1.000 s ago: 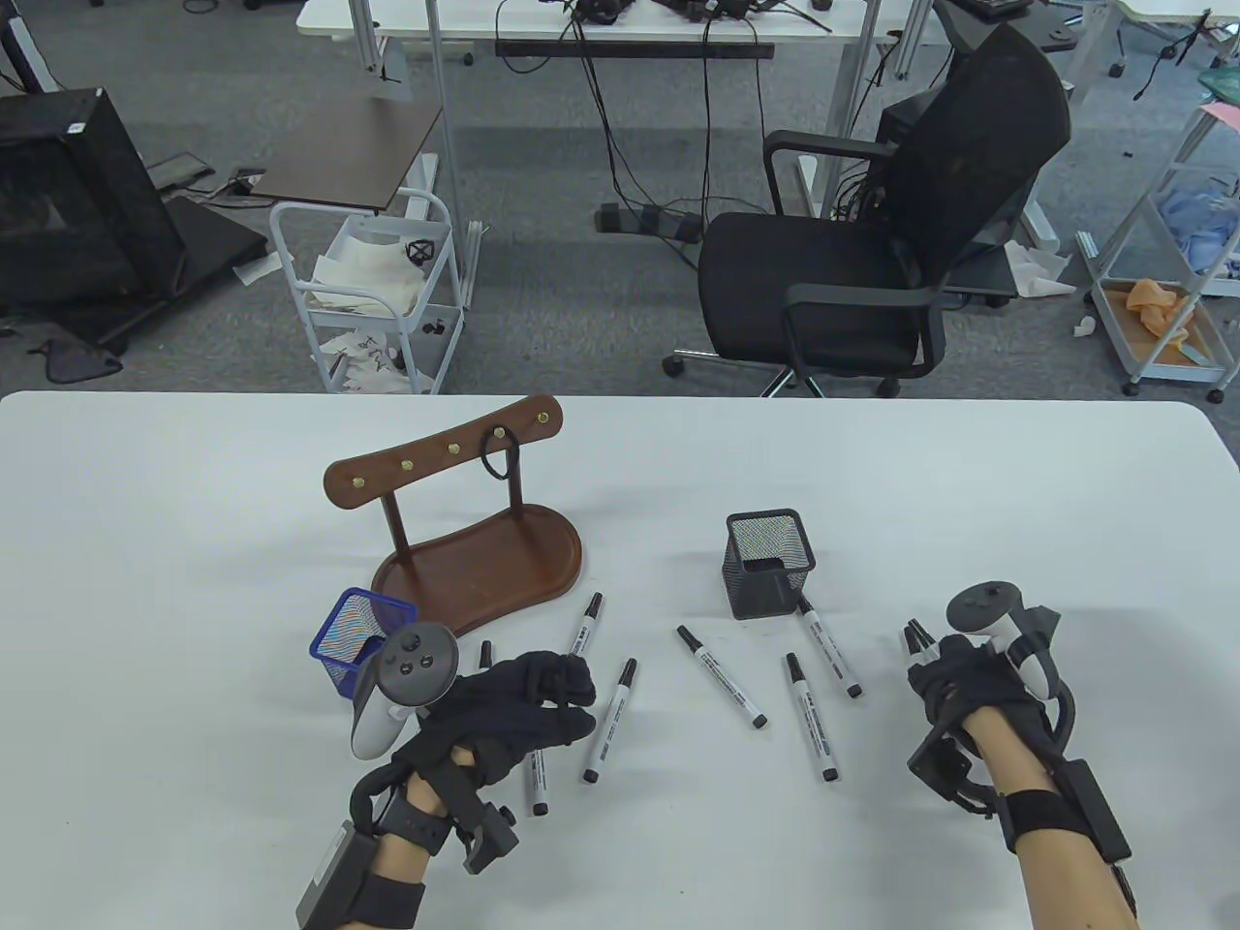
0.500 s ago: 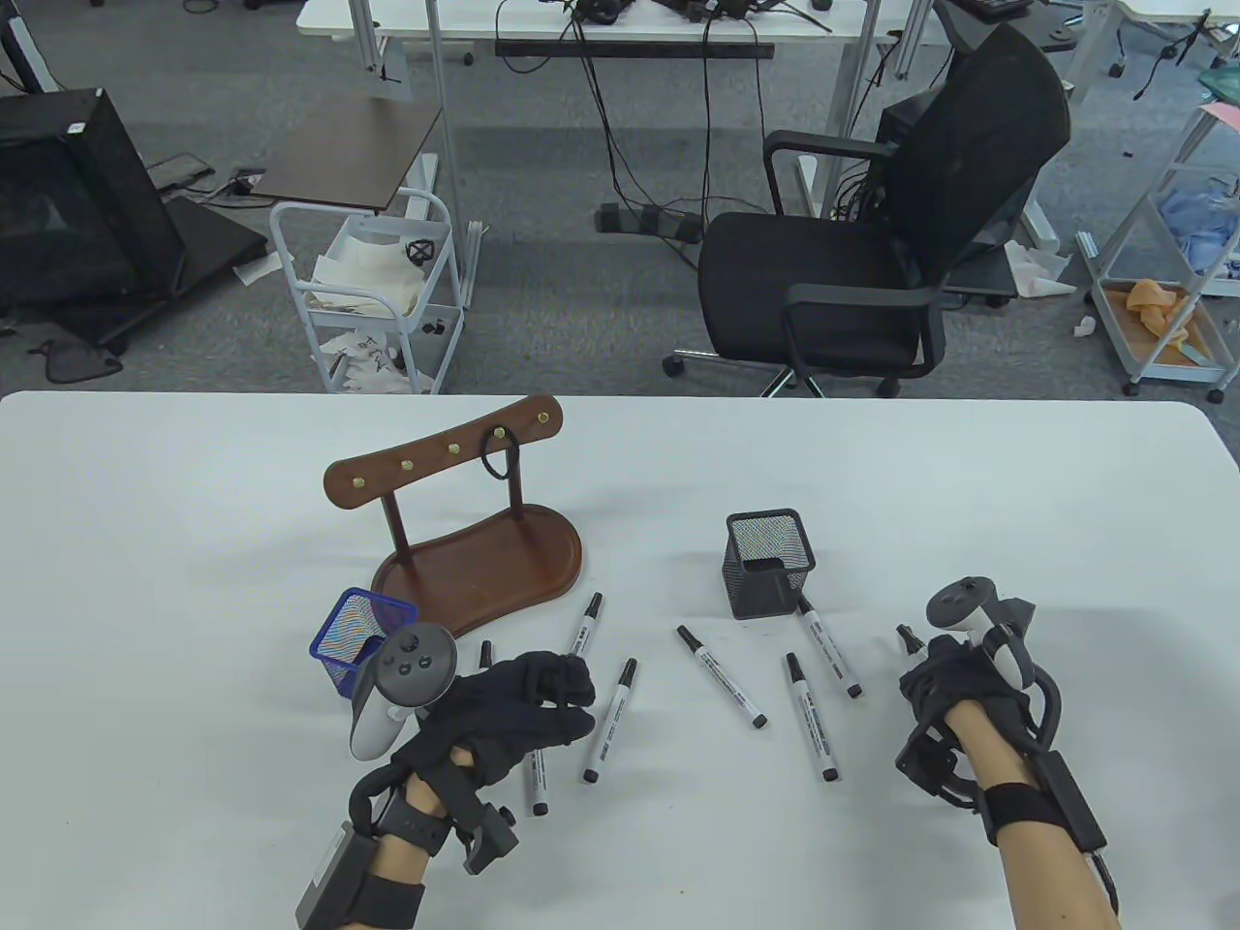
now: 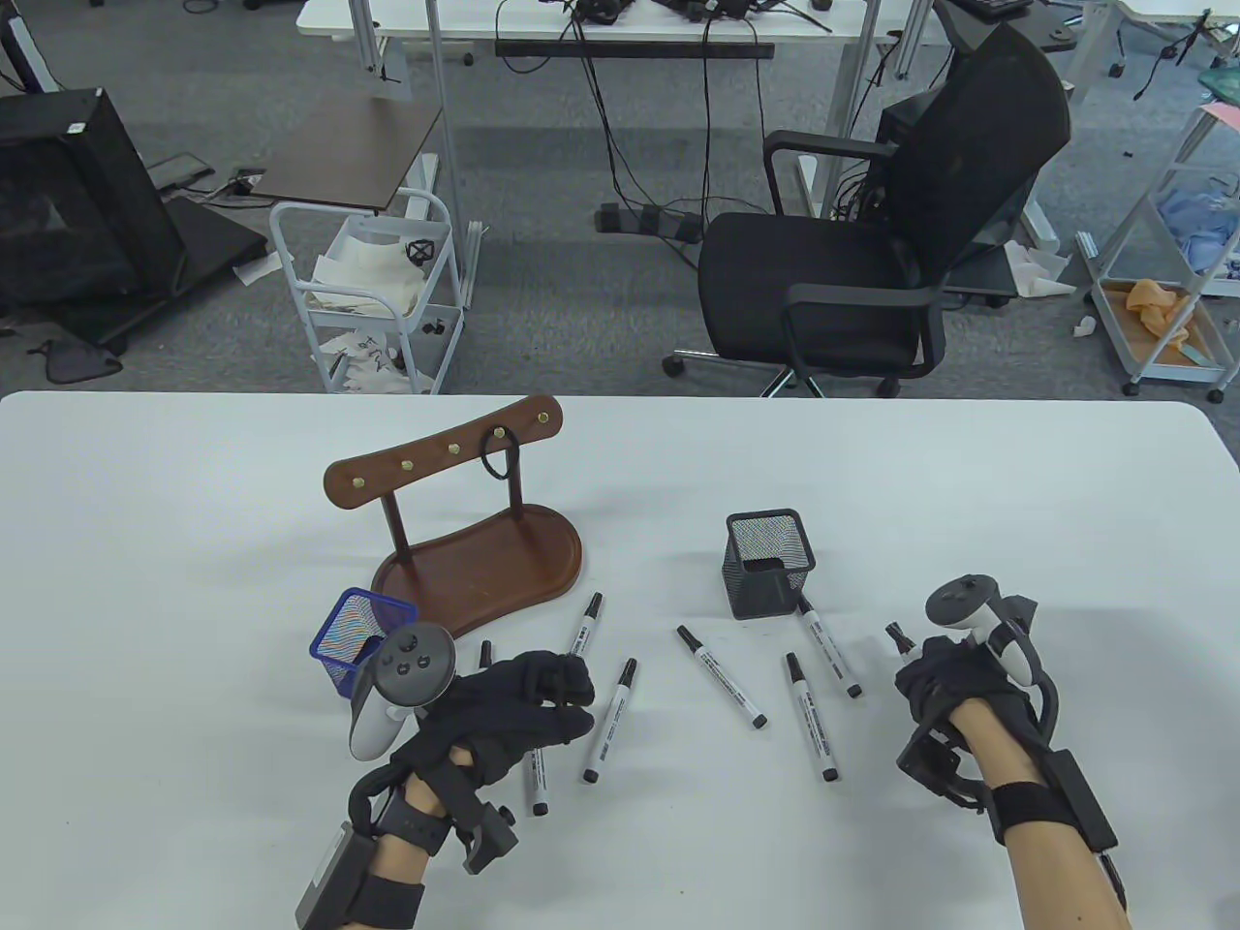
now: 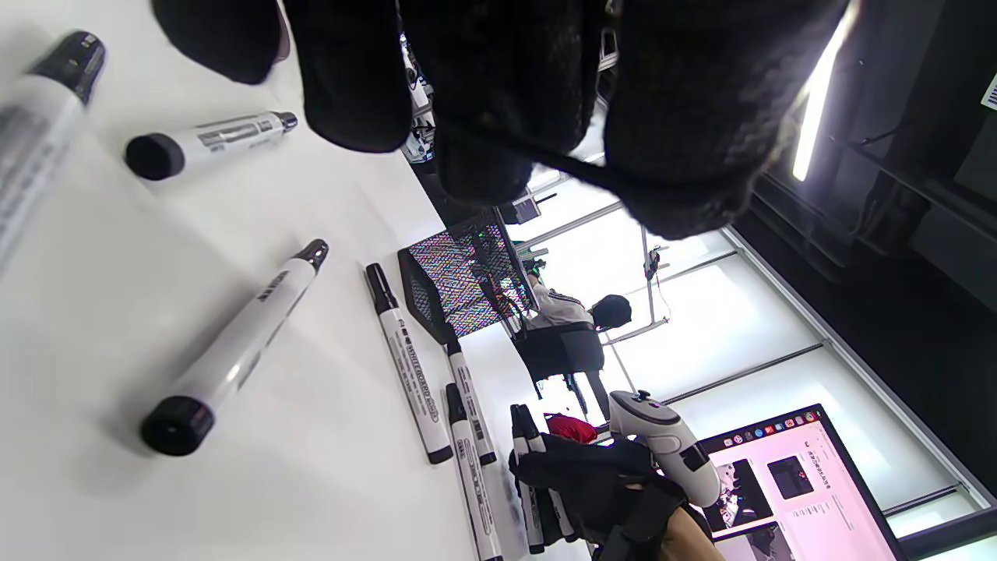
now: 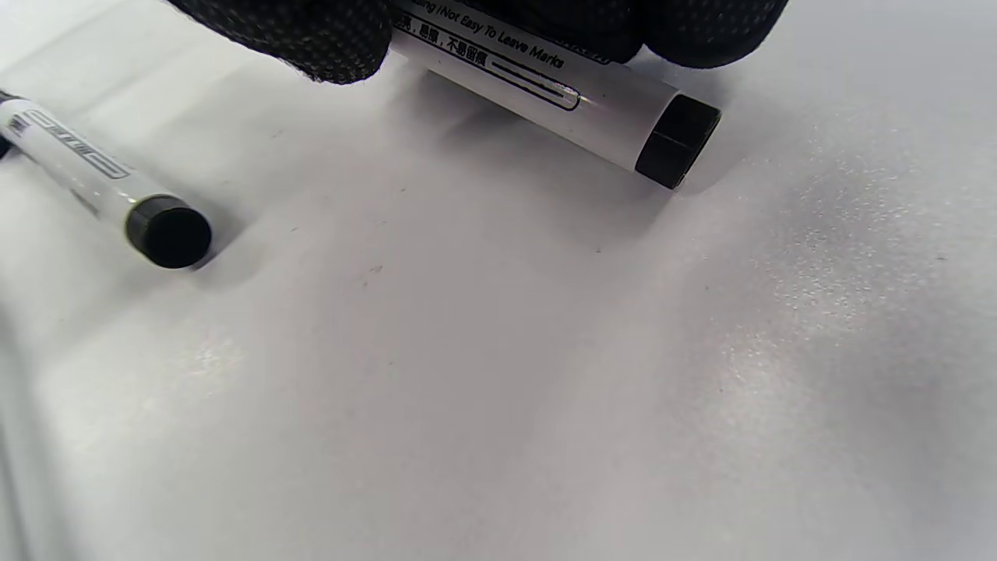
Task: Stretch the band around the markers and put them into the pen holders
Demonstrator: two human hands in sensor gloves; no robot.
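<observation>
We see the left hand [image 3: 513,712] low over the table [image 3: 194,581], fingers curled around a black band [image 4: 561,160]. The right hand [image 3: 954,683] grips markers [image 3: 896,639] (count unclear). 6 loose markers [image 3: 722,690] lie between; both pen holders, black [image 3: 768,564] and blue [image 3: 354,639], look empty.

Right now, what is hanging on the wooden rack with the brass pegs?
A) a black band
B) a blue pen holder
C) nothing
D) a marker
A: a black band loops down from one brass peg of the wooden rack, while the markers lie on the table.
</observation>
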